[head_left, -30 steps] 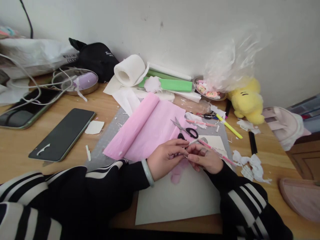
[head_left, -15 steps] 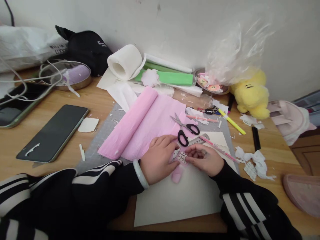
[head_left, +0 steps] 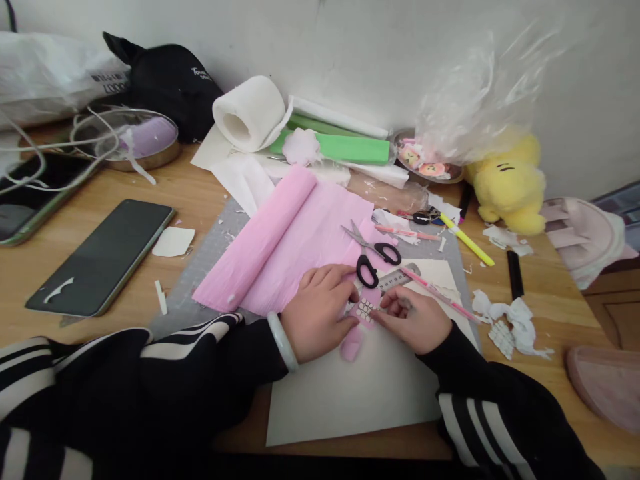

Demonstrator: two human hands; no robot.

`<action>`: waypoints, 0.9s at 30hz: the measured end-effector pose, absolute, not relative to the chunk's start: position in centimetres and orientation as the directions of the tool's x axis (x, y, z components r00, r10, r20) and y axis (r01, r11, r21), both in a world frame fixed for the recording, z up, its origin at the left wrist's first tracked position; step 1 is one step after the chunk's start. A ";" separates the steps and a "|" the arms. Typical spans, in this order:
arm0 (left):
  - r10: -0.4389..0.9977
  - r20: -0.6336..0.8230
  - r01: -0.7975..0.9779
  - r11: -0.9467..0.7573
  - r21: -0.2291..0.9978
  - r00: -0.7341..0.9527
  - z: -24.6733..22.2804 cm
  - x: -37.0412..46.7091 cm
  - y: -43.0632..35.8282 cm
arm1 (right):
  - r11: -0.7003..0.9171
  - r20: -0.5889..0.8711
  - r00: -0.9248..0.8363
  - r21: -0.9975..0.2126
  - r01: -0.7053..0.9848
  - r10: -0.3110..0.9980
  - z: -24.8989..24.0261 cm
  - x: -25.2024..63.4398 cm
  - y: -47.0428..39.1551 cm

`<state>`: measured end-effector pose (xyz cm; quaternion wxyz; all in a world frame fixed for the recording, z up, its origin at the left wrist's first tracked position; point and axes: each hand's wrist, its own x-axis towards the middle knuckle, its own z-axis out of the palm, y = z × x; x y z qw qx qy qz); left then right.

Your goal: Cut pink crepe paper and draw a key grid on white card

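Note:
On a white sheet (head_left: 350,400) lies a small pink piece (head_left: 365,309) with a pattern of white cells, and a pink scrap (head_left: 352,343) sits just below it. My left hand (head_left: 320,313) rests at its left side, fingers bent and thumb at its edge, pinching it. From the right, my right hand (head_left: 413,317) touches the same piece with thumb and forefinger pressed together. Black-handled scissors (head_left: 367,268), partly open, lie just above on pink crepe paper (head_left: 310,240). A metal ruler (head_left: 395,280) and a pink pen (head_left: 440,293) are beside them.
A pink roll (head_left: 257,240) lies left of the hands. Two phones (head_left: 103,257) are on the left of the table (head_left: 210,180). Behind stand a tissue roll (head_left: 250,113), green paper (head_left: 355,148) and a yellow plush toy (head_left: 507,183). Crumpled scraps (head_left: 517,327) lie at the right.
The view has shifted slightly. My right fingers have moved a little at the patterned piece, and its top now shows more. My left hand stays in nearly the same place.

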<state>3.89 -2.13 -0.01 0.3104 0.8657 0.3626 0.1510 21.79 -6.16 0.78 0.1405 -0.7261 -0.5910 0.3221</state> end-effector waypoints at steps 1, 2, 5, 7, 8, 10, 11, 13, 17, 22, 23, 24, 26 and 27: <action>0.721 0.038 0.531 -0.544 0.650 0.691 0.0 3.9 -2.1 | -0.285 -0.332 0.094 -0.591 0.755 0.938 0.8 21.8 -6.2; 0.722 0.039 0.530 -0.543 0.652 0.691 0.0 3.9 -2.1 | -0.313 -0.368 0.091 -0.606 0.731 0.925 0.8 21.8 -6.1; 0.717 0.045 0.522 -0.547 0.654 0.696 0.0 3.8 -2.1 | -0.422 -0.485 0.074 -0.665 0.616 0.872 0.9 21.9 -5.9; 0.711 0.049 0.514 -0.552 0.656 0.702 0.0 3.8 -2.1 | -0.487 -0.543 0.079 -0.669 0.561 0.836 1.2 22.0 -5.7; 0.706 0.049 0.511 -0.557 0.655 0.706 0.1 3.8 -2.2 | -0.512 -0.560 0.093 -0.662 0.547 0.823 1.4 22.0 -5.6; 0.692 0.056 0.505 -0.578 0.641 0.720 0.1 3.8 -2.4 | -0.538 -0.566 0.133 -0.647 0.541 0.814 1.7 22.1 -5.4; 0.678 0.063 0.499 -0.597 0.629 0.732 0.2 3.8 -2.5 | -0.541 -0.559 0.150 -0.644 0.541 0.815 1.8 22.2 -5.4; 0.645 0.078 0.480 -0.637 0.603 0.760 0.2 3.8 -2.7 | -0.546 -0.550 0.175 -0.638 0.543 0.817 2.0 22.3 -5.3; 0.615 0.087 0.462 -0.671 0.581 0.784 0.4 3.8 -2.8 | -0.556 -0.609 0.116 -0.607 0.568 0.784 2.0 22.5 -5.3; 0.610 0.088 0.457 -0.673 0.582 0.787 0.5 3.7 -2.6 | -0.583 -0.683 0.013 -0.614 0.532 0.730 1.7 22.5 -5.5; 0.611 0.089 0.455 -0.671 0.586 0.787 0.4 3.7 -2.6 | -0.594 -0.694 0.003 -0.613 0.521 0.720 1.7 22.4 -5.5; 0.611 0.089 0.452 -0.668 0.590 0.787 0.4 3.7 -2.6 | -0.601 -0.703 -0.004 -0.612 0.514 0.711 1.7 22.4 -5.5; 0.610 0.091 0.447 -0.666 0.597 0.787 0.4 3.7 -2.6 | -0.607 -0.706 -0.005 -0.612 0.507 0.708 1.7 22.4 -5.4; 0.609 0.092 0.445 -0.667 0.597 0.788 0.4 3.7 -2.6 | -0.604 -0.702 -0.004 -0.615 0.506 0.712 1.7 22.4 -5.4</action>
